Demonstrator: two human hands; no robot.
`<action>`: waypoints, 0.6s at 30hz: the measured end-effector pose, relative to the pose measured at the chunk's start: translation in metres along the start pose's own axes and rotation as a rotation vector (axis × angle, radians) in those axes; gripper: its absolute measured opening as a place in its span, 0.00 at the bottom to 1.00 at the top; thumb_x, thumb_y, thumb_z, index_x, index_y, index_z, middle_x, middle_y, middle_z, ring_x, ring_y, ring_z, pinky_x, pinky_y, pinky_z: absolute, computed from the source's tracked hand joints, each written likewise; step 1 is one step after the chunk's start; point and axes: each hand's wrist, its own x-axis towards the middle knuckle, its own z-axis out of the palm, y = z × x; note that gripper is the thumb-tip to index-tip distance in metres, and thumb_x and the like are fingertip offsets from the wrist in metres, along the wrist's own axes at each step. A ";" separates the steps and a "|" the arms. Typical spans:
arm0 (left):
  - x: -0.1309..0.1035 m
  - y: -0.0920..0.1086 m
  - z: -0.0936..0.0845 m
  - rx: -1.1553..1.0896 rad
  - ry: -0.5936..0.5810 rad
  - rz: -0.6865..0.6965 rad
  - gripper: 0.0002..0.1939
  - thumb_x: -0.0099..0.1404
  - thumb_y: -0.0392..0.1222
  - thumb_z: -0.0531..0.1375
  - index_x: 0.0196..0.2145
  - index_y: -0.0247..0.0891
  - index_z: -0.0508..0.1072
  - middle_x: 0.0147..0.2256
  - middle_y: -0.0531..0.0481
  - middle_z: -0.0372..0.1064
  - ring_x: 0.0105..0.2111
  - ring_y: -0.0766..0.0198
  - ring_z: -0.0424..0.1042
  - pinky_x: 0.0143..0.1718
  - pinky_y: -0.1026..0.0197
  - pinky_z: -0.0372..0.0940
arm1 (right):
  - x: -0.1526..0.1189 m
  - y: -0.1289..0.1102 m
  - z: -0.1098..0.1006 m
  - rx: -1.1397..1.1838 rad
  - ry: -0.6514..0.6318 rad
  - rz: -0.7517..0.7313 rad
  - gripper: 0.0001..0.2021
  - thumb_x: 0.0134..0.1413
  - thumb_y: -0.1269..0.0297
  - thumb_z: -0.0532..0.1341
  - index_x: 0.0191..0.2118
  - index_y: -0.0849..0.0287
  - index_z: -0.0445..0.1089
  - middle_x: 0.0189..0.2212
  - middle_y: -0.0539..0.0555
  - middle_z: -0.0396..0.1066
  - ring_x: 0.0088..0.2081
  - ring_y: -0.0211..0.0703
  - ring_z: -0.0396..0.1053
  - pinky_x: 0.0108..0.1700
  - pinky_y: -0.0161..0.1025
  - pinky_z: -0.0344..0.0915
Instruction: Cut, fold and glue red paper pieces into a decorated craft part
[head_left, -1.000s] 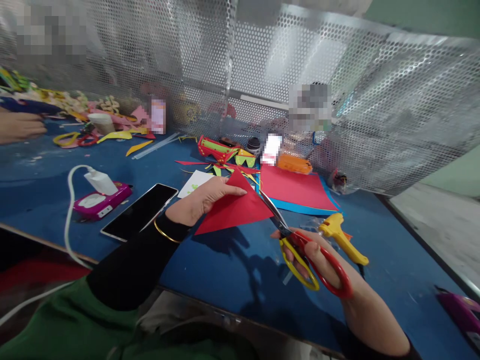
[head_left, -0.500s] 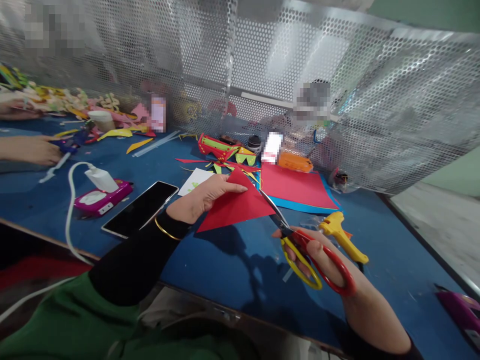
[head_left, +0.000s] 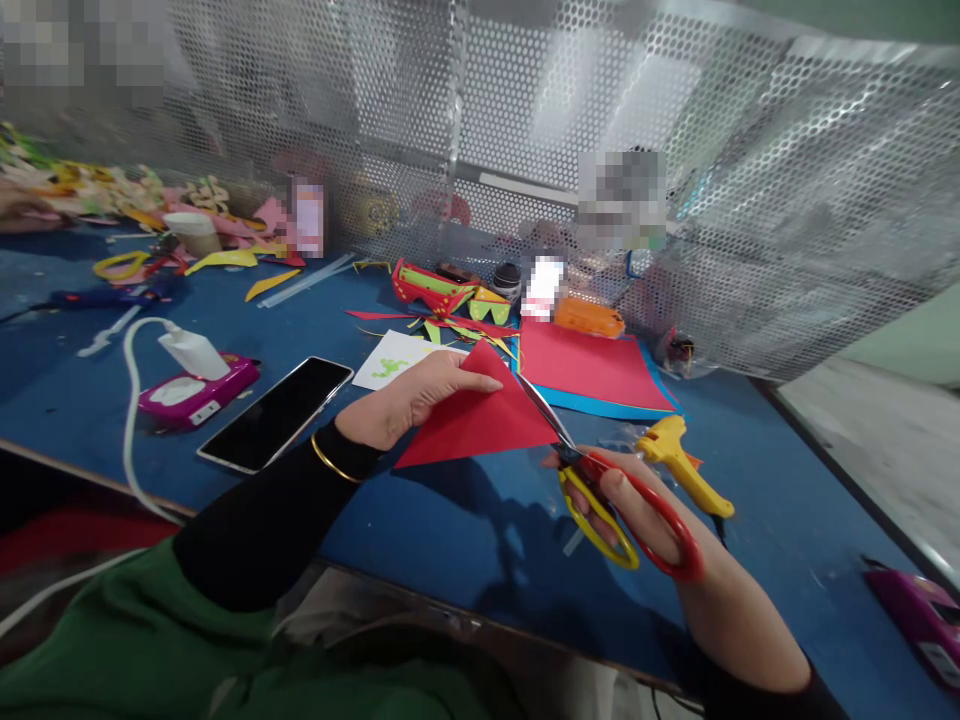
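My left hand [head_left: 424, 392] pinches a folded red paper [head_left: 480, 425] near its upper edge, thumb on top, above the blue table. My right hand [head_left: 622, 500] is closed round the handles of the scissors [head_left: 667, 520], one loop red and one yellow. The scissor blades point up and left and lie at the right edge of the red paper. Under my left wrist a white card [head_left: 386, 360] with green marks is partly hidden. Red sheets on a blue one [head_left: 592, 370] lie behind the scissors.
A yellow glue gun [head_left: 686, 465] lies right of my right hand. Left are a black phone [head_left: 277, 415] and a purple power socket [head_left: 199, 390] with a white plug. Red and green paper glasses [head_left: 431, 290] and scraps lie behind. A perforated metal screen [head_left: 525, 120] stands beyond.
The scissors have moved slightly left, closer along the red paper's right edge. At the far left, the other person's nearer hand has gone from the blue-handled tool. The view has shifted a little.
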 end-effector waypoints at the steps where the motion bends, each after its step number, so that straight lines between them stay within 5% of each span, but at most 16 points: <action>1: 0.000 0.000 0.000 0.000 0.000 0.000 0.13 0.46 0.41 0.75 0.29 0.37 0.81 0.31 0.44 0.81 0.31 0.53 0.79 0.37 0.53 0.71 | 0.001 0.000 0.000 0.035 -0.019 0.011 0.23 0.65 0.40 0.52 0.47 0.51 0.72 0.29 0.52 0.69 0.23 0.40 0.65 0.24 0.40 0.66; 7: 0.002 -0.002 -0.001 0.027 0.005 -0.001 0.14 0.46 0.42 0.75 0.31 0.36 0.81 0.32 0.44 0.80 0.31 0.53 0.78 0.37 0.54 0.71 | 0.010 0.004 0.001 0.222 -0.132 0.106 0.26 0.59 0.33 0.55 0.47 0.49 0.72 0.26 0.49 0.62 0.16 0.32 0.53 0.16 0.36 0.51; 18: 0.000 -0.001 0.001 0.012 0.005 0.004 0.15 0.44 0.41 0.76 0.30 0.36 0.80 0.31 0.44 0.80 0.31 0.54 0.78 0.36 0.55 0.71 | 0.012 0.003 0.002 0.213 -0.133 0.118 0.29 0.58 0.32 0.55 0.44 0.55 0.68 0.24 0.45 0.59 0.14 0.29 0.49 0.15 0.35 0.49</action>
